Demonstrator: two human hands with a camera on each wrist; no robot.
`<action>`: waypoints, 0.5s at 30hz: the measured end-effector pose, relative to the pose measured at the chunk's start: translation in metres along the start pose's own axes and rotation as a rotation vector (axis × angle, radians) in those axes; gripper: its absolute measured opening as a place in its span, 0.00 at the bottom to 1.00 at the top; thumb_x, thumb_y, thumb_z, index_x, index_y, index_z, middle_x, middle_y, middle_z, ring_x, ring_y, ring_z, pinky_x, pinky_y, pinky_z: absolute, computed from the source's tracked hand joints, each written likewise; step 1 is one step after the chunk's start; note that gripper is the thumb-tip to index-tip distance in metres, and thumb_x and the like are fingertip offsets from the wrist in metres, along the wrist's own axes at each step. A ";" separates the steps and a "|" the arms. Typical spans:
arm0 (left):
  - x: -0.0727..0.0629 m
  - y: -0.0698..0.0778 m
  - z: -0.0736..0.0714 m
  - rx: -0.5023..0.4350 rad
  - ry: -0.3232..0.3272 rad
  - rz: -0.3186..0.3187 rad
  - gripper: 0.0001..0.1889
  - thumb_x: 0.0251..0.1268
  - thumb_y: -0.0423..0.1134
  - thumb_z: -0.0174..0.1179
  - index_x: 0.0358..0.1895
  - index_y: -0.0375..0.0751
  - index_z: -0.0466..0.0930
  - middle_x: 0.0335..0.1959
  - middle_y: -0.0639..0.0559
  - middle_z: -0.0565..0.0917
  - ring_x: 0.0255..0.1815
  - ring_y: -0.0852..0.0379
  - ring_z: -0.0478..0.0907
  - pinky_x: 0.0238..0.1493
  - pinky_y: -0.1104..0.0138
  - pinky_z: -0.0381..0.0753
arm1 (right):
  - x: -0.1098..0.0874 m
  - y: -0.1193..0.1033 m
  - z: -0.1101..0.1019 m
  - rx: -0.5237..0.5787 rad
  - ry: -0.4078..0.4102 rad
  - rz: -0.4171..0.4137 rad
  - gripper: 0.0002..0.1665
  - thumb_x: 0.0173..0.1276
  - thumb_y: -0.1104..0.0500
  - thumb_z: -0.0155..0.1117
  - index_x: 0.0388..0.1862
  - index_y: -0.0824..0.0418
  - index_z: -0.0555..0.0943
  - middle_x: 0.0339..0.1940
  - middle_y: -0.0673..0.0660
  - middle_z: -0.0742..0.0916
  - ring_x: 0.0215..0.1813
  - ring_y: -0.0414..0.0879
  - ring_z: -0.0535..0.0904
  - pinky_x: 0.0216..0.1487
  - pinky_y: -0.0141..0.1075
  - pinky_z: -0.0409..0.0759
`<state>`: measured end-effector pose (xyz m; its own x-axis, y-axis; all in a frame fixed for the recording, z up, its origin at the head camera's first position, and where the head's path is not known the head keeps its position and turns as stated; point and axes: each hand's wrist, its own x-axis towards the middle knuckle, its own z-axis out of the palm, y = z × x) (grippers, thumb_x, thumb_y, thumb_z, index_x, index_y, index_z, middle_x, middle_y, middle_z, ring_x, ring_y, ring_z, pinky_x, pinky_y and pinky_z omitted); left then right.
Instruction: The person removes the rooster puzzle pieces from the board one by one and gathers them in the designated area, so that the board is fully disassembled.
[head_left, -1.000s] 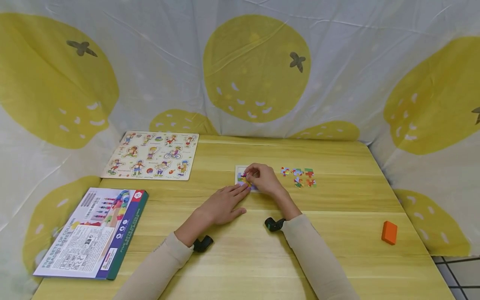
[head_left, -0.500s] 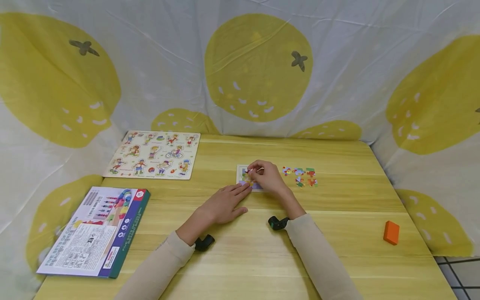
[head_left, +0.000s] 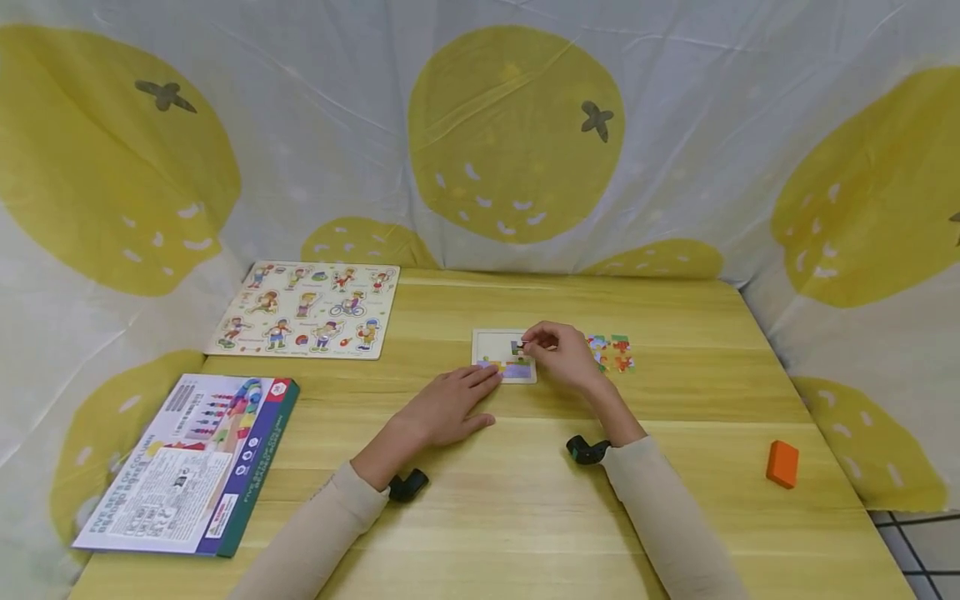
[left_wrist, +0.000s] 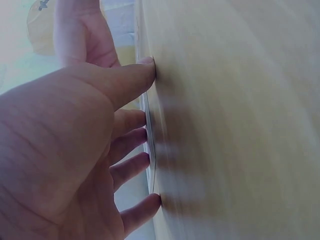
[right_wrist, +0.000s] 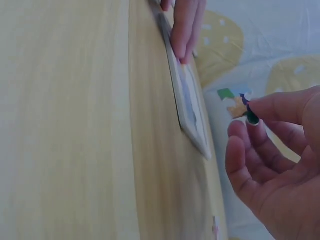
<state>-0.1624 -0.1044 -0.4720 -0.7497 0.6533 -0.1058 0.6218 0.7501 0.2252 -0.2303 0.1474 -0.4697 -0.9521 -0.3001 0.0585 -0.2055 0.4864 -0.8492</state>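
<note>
A small white-framed jigsaw tray (head_left: 491, 342) lies mid-table, with purple and yellow pieces (head_left: 517, 368) along its near side and bare white above them. My left hand (head_left: 446, 408) lies flat, its straight fingertips on the tray's near left part; the left wrist view shows those fingers (left_wrist: 131, 175) spread at the tray's edge. Between thumb and index finger my right hand (head_left: 562, 354) pinches a jigsaw piece (head_left: 517, 347) above the tray's right side. In the right wrist view this piece (right_wrist: 235, 106), green, orange and dark, is raised off the tray.
Several loose jigsaw pieces (head_left: 621, 353) lie right of the tray, partly behind my right hand. A wooden picture board (head_left: 303, 312) stands back left, a boxed bead set (head_left: 180, 467) front left. An orange block (head_left: 782, 465) sits near the right edge. A patterned cloth surrounds the table.
My right hand has moved right from the tray's middle with the pinched piece, and the tray's upper part now shows bare white. My left hand has stayed in place.
</note>
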 end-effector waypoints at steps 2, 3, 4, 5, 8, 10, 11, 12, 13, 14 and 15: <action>0.000 0.001 -0.001 0.001 0.007 0.003 0.38 0.79 0.60 0.51 0.83 0.47 0.56 0.84 0.51 0.58 0.84 0.47 0.56 0.80 0.46 0.62 | -0.004 0.005 -0.007 -0.010 0.010 0.006 0.06 0.75 0.57 0.66 0.46 0.55 0.87 0.42 0.54 0.90 0.44 0.48 0.85 0.45 0.38 0.81; 0.000 0.001 -0.001 0.000 0.011 0.006 0.37 0.79 0.59 0.51 0.83 0.47 0.56 0.84 0.51 0.58 0.84 0.46 0.56 0.80 0.46 0.61 | -0.006 0.006 -0.010 -0.005 0.015 0.015 0.06 0.74 0.57 0.66 0.46 0.55 0.87 0.42 0.54 0.90 0.43 0.48 0.85 0.44 0.38 0.81; 0.000 0.002 -0.001 -0.001 0.013 0.009 0.37 0.79 0.59 0.52 0.83 0.46 0.57 0.84 0.51 0.58 0.84 0.46 0.56 0.80 0.46 0.61 | -0.009 0.008 -0.014 -0.002 0.017 0.022 0.06 0.74 0.58 0.66 0.46 0.56 0.87 0.43 0.55 0.90 0.43 0.49 0.85 0.44 0.39 0.81; 0.000 0.002 -0.001 -0.001 0.014 0.011 0.37 0.79 0.59 0.52 0.83 0.46 0.57 0.84 0.50 0.58 0.84 0.45 0.56 0.80 0.46 0.61 | -0.011 0.011 -0.017 0.005 0.021 0.029 0.06 0.74 0.58 0.67 0.46 0.56 0.87 0.43 0.56 0.90 0.43 0.50 0.85 0.44 0.39 0.82; -0.001 0.003 -0.002 0.002 0.006 0.015 0.37 0.79 0.59 0.52 0.83 0.45 0.57 0.84 0.50 0.58 0.84 0.44 0.56 0.80 0.45 0.61 | -0.018 0.018 -0.026 0.014 0.022 0.037 0.07 0.74 0.59 0.67 0.47 0.58 0.87 0.44 0.59 0.90 0.42 0.52 0.86 0.42 0.36 0.83; -0.002 0.003 -0.002 0.002 0.002 0.013 0.37 0.79 0.59 0.52 0.83 0.45 0.57 0.84 0.50 0.58 0.84 0.44 0.56 0.80 0.45 0.61 | -0.021 0.023 -0.032 0.019 0.024 0.043 0.07 0.74 0.59 0.67 0.47 0.59 0.86 0.43 0.60 0.90 0.42 0.52 0.85 0.41 0.34 0.83; -0.002 0.003 -0.002 0.004 0.001 0.013 0.37 0.79 0.59 0.51 0.83 0.45 0.56 0.84 0.50 0.58 0.84 0.44 0.56 0.80 0.45 0.61 | -0.023 0.025 -0.035 0.022 0.025 0.047 0.07 0.74 0.59 0.67 0.47 0.59 0.86 0.43 0.60 0.90 0.41 0.53 0.85 0.40 0.34 0.83; -0.001 0.002 -0.002 0.006 0.001 0.013 0.37 0.80 0.59 0.51 0.83 0.45 0.56 0.84 0.50 0.58 0.84 0.44 0.56 0.80 0.45 0.61 | -0.024 0.027 -0.038 0.020 0.027 0.054 0.07 0.74 0.59 0.67 0.47 0.59 0.86 0.42 0.60 0.89 0.41 0.53 0.85 0.39 0.33 0.83; -0.001 0.002 -0.002 0.007 0.000 0.013 0.37 0.80 0.59 0.51 0.83 0.45 0.56 0.84 0.50 0.58 0.84 0.44 0.56 0.80 0.45 0.61 | -0.026 0.028 -0.041 0.017 0.029 0.058 0.07 0.74 0.59 0.67 0.47 0.59 0.86 0.42 0.60 0.89 0.41 0.53 0.85 0.38 0.32 0.83; -0.001 0.002 -0.002 0.007 0.000 0.011 0.37 0.80 0.59 0.51 0.83 0.45 0.56 0.84 0.50 0.57 0.84 0.45 0.56 0.80 0.45 0.61 | -0.027 0.030 -0.044 0.013 0.032 0.064 0.07 0.73 0.59 0.67 0.47 0.59 0.87 0.42 0.60 0.89 0.40 0.53 0.85 0.38 0.31 0.83; -0.001 0.001 -0.002 0.006 0.000 0.011 0.37 0.80 0.59 0.51 0.83 0.45 0.56 0.84 0.50 0.57 0.84 0.45 0.56 0.80 0.45 0.61 | -0.028 0.032 -0.046 0.007 0.034 0.068 0.07 0.73 0.59 0.68 0.47 0.59 0.87 0.42 0.60 0.89 0.41 0.53 0.84 0.38 0.31 0.83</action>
<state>-0.1612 -0.1043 -0.4692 -0.7429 0.6614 -0.1032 0.6313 0.7435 0.2205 -0.2209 0.2088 -0.4740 -0.9710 -0.2384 0.0177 -0.1380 0.4987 -0.8557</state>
